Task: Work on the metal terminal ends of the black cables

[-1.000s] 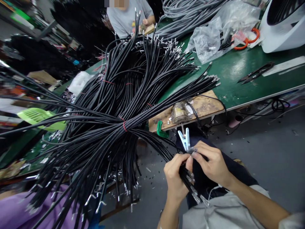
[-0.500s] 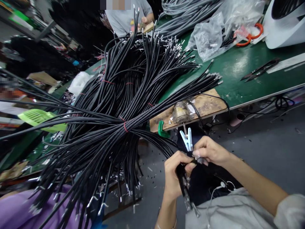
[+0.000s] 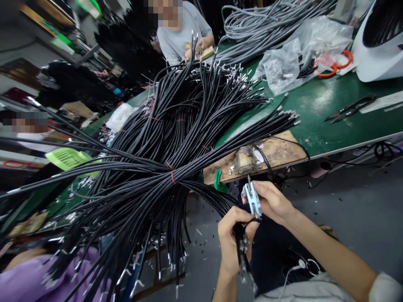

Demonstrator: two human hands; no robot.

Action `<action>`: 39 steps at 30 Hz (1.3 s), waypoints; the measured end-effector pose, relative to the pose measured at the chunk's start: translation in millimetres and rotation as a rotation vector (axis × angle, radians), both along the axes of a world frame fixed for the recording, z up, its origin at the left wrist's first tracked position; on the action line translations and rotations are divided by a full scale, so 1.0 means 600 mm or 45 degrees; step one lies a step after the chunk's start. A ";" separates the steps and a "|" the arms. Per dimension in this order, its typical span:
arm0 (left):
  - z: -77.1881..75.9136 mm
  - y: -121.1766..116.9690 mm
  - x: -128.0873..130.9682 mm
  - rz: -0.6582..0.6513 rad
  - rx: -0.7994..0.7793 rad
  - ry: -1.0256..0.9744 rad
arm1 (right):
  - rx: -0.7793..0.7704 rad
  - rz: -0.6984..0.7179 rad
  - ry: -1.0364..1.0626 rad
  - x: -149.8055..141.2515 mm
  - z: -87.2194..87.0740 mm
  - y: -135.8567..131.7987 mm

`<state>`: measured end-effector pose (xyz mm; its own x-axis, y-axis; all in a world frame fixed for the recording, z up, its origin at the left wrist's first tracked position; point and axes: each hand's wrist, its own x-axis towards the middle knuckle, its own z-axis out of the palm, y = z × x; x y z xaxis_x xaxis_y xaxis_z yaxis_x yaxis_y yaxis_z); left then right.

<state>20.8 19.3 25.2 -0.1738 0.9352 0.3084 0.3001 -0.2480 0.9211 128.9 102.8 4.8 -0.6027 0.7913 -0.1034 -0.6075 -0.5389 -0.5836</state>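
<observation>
My left hand (image 3: 232,239) is closed round a small bunch of black cables (image 3: 241,247) with metal ends pointing down toward my lap. My right hand (image 3: 272,201) grips the light blue clip (image 3: 252,200) that hangs below a small metal device (image 3: 244,160) on a wooden board (image 3: 277,150) at the table edge. A huge bundle of black cables (image 3: 163,155), tied with a red band (image 3: 173,176), fans out over the table to the left.
The green table (image 3: 317,105) carries black snips (image 3: 351,108), a clear plastic bag (image 3: 291,54), orange scissors (image 3: 333,65), grey cables (image 3: 261,25) and a white housing (image 3: 382,42). A person in grey (image 3: 182,33) works opposite. A green basket (image 3: 67,159) lies left. Grey floor at right.
My right hand has left the cable ends in my left hand and risen to grip the blue clip. The camera has tilted a little.
</observation>
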 end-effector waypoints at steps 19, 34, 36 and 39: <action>-0.007 -0.004 -0.019 -0.330 -0.029 0.363 | 1.579 -0.501 -0.983 0.118 0.003 -0.092; -0.012 -0.029 -0.015 -0.084 0.144 0.437 | 1.216 -0.889 -0.902 0.039 -0.021 -0.089; -0.009 -0.030 -0.008 -0.004 0.170 0.481 | 1.235 -0.965 -0.904 0.034 -0.019 -0.091; -0.004 -0.030 -0.002 0.080 0.198 0.519 | 1.140 -0.820 -0.751 0.032 -0.016 -0.091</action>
<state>19.6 1.1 23.0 -0.0638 0.8637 0.4999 0.6500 -0.3442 0.6776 148.0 48.0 -5.0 -0.1248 0.8567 0.5004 -0.1343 0.4851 -0.8641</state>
